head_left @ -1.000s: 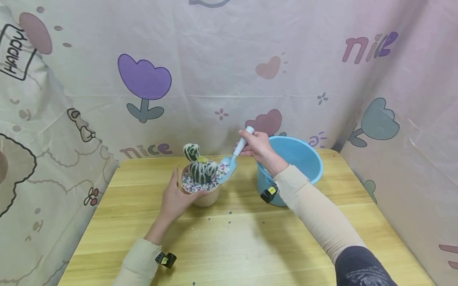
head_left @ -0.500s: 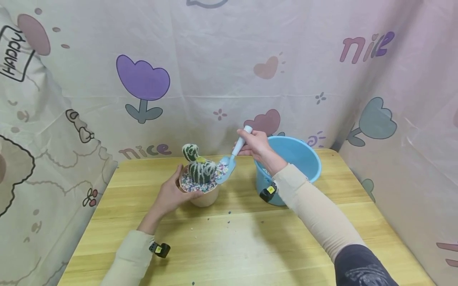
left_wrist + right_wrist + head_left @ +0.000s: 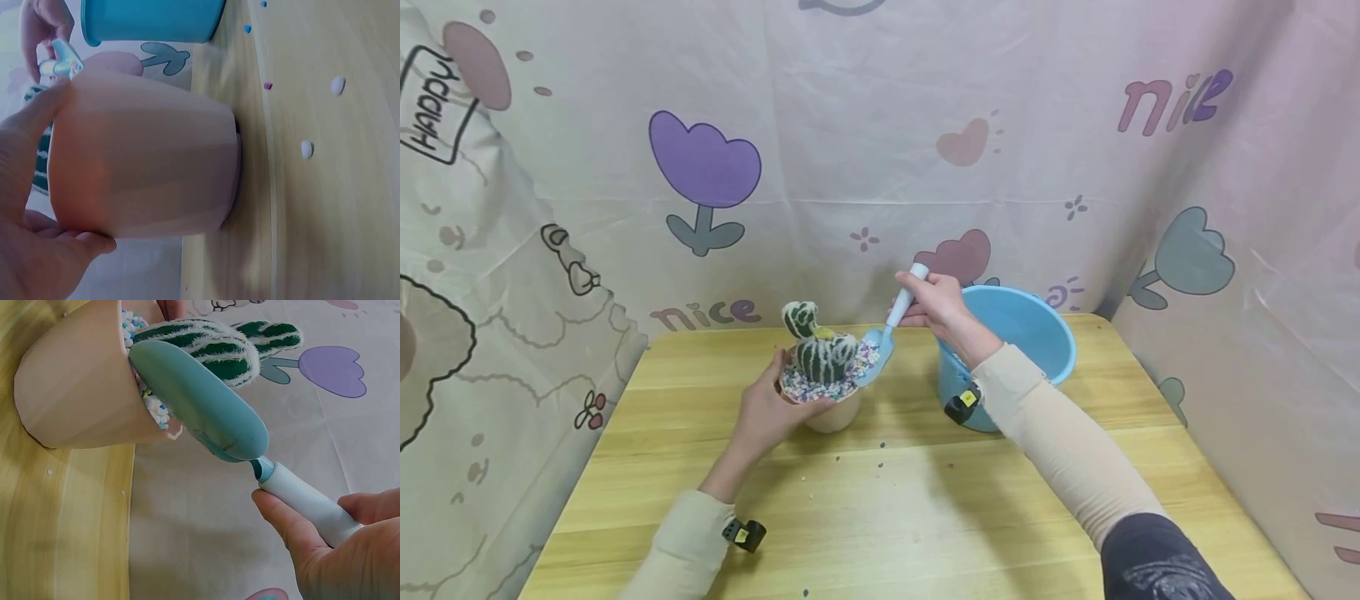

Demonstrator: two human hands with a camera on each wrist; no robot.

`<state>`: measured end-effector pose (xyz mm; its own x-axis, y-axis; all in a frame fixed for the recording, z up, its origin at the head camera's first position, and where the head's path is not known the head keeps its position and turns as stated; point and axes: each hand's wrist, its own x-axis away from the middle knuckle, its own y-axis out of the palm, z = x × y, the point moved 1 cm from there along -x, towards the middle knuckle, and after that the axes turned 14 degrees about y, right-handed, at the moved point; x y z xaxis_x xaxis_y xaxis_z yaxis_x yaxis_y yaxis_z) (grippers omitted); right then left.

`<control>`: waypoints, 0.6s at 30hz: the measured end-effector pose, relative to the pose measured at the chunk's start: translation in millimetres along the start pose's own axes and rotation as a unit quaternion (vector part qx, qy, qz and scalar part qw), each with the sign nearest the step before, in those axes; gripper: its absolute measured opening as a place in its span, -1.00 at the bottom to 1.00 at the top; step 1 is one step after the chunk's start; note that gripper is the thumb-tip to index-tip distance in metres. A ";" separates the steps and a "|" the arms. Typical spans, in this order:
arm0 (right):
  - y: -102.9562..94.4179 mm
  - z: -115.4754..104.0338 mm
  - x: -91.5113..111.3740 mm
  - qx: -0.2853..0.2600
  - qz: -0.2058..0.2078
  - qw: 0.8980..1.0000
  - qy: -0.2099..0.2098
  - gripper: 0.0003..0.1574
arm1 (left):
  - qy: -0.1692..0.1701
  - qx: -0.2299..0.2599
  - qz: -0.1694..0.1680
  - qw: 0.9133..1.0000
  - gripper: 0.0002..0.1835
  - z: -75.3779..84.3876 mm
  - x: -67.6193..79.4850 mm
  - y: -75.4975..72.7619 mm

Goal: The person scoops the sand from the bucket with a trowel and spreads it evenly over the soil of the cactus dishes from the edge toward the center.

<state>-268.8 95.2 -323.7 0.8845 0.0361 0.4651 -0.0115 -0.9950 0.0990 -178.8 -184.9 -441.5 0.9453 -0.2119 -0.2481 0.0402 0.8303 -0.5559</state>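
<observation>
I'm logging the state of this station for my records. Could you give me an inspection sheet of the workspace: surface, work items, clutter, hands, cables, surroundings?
Surface: wooden table, light-coloured.
Work items: beige pot on the table, holding a green-and-white cactus and coloured pebbles; blue scoop at its rim, loaded with pebbles, contact unclear; blue bucket to the right, apart from the pot.
Clutter: a few loose pebbles scattered on the table.
Hands: left hand grips the pot near its rim; right hand holds the scoop by its handle.
Cables: nothing seen.
Surroundings: printed cloth behind and at both sides, with flowers, hearts and words.
</observation>
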 end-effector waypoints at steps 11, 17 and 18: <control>0.1 0.2 -0.1 0.002 0.001 1.000 -0.002 -0.39 | 0.025 0.011 0.046 0.999 0.37 6.3 2.7 9.8; -1.0 1.9 -1.0 0.005 0.004 1.000 -0.001 -0.35 | 0.012 0.009 0.032 0.999 0.46 3.7 3.3 8.2; -1.3 2.3 -1.6 0.005 0.003 1.000 0.001 -0.34 | 0.009 0.009 0.022 1.000 0.48 2.6 2.9 6.4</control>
<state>-269.1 96.3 -326.6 0.8838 0.0298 0.4670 -0.0125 -0.9961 0.0873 -174.9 -178.9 -443.8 0.9402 -0.1846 -0.2863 0.0055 0.8485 -0.5292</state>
